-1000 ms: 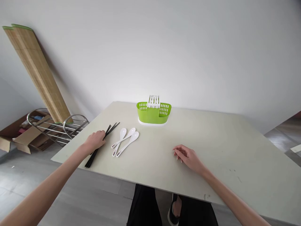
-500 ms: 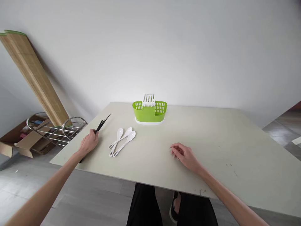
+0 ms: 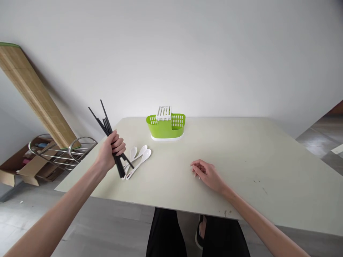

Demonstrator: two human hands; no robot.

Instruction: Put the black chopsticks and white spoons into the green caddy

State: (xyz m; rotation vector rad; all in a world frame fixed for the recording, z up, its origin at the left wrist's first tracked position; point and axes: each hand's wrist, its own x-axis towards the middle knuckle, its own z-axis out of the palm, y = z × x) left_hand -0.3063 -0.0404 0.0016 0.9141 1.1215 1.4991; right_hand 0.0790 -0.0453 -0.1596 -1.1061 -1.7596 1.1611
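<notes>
A bundle of black chopsticks (image 3: pixel 118 165) is held in my left hand (image 3: pixel 111 150), fingers wrapped round their middle. The sticks lean and fan out above and below the fist, over the left side of the table (image 3: pixel 171 171). Just behind their lower ends lie three white spoons (image 3: pixel 144 156), crossing one another, with dark marks on the handles; the chopsticks partly hide them. Farther back stands a green cutlery basket (image 3: pixel 164 130) with a white base and a white slatted piece on top. My right hand (image 3: pixel 205 173) rests on the table, fingers loosely curled together around nothing visible.
A white wall (image 3: pixel 214 57) rises behind the table. On the left, a rolled bamboo mat (image 3: pixel 37 92) leans against the wall above a metal rack (image 3: pixel 77 153) and an open cardboard box (image 3: pixel 34 167). The table's front edge runs close to my legs.
My left hand has lifted the chopsticks from the table's left side and moved right and up, tilting them more upright. My right hand has stayed nearly in place.
</notes>
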